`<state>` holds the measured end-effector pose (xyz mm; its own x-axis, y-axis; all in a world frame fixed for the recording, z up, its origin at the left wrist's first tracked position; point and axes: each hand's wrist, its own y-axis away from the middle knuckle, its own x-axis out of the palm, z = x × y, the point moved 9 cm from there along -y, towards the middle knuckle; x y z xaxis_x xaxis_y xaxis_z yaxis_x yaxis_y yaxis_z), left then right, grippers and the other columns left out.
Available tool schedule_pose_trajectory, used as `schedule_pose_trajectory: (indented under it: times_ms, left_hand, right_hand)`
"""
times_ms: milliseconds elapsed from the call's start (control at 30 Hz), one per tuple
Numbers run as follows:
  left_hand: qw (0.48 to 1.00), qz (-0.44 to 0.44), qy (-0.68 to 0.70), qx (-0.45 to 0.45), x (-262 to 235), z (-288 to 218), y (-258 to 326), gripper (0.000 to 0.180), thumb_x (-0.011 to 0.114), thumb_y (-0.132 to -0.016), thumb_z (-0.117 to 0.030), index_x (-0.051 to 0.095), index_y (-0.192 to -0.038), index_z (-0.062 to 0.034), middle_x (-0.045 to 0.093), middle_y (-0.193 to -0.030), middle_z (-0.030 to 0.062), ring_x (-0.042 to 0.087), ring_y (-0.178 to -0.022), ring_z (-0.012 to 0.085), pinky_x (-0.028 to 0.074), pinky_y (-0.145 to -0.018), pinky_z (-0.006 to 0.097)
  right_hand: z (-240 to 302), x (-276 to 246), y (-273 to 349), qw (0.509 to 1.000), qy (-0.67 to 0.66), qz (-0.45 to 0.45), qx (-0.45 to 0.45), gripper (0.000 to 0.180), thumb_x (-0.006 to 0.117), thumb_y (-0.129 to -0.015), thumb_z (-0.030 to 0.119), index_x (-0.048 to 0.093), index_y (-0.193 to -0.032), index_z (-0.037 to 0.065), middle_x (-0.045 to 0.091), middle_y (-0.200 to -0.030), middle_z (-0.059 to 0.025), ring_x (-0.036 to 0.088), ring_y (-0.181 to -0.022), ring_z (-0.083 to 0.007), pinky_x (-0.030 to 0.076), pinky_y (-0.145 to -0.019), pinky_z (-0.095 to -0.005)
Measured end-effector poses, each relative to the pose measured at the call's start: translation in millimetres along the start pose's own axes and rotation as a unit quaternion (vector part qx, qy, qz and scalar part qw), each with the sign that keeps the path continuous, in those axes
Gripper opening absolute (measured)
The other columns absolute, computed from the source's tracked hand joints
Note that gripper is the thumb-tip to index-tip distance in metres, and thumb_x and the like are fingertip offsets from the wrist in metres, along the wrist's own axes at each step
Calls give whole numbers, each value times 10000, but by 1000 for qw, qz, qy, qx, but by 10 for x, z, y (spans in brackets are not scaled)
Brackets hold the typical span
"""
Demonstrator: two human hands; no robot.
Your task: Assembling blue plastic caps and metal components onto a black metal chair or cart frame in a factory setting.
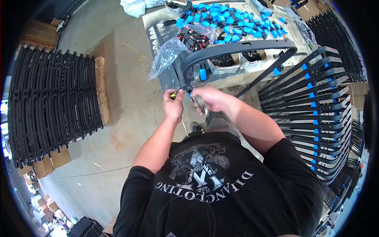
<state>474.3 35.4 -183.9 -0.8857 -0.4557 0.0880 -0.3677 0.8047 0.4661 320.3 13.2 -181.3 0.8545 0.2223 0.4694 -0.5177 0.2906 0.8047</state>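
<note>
A black curved frame bar [237,47] arches over the table's near edge, and its left end comes down to my two hands. My left hand [173,106] is closed around a screwdriver with a yellow-and-black handle [173,95]; a thin light shaft [184,127] shows below the palm. Thumb and fingertips are close to the bar's end. Just to the right, my right hand [209,98] is closed on a greyish-green object [202,105], blurred, its kind unclear. A small blue piece [188,95] shows between the hands.
The table [164,81] bears a heap of blue plastic parts [233,19], a bag of red-and-black parts [193,37] and boxes of small black pieces [223,60]. Black frames with blue pieces [316,106] are stacked at my right. More black bars [55,98] stand at the left.
</note>
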Motion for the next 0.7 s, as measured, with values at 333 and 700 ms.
schedule_pose_trajectory:
  times_ms: [333, 700]
  left_hand:
    - [998, -6, -27, 56, 1, 40, -109, 237, 724, -959, -221, 524, -1043, -128, 437, -600, -41, 355, -433, 68, 270, -374, 262]
    - [1000, 4, -5, -4, 208, -11, -51, 229, 720, -957, -202, 512, -1030, -136, 429, -598, -43, 342, -431, 61, 260, -372, 264]
  right_hand:
    - [98, -20, 57, 949, 303, -65, -55, 216, 615, -905, 217, 668, -978, 22, 678, -813, -121, 655, -621, -293, 554, -540, -507]
    - [239, -377, -110, 641, 615, -364, -279, 179, 562, -927, 171, 617, -938, 1, 604, -705, -101, 610, -547, -293, 520, -469, -482]
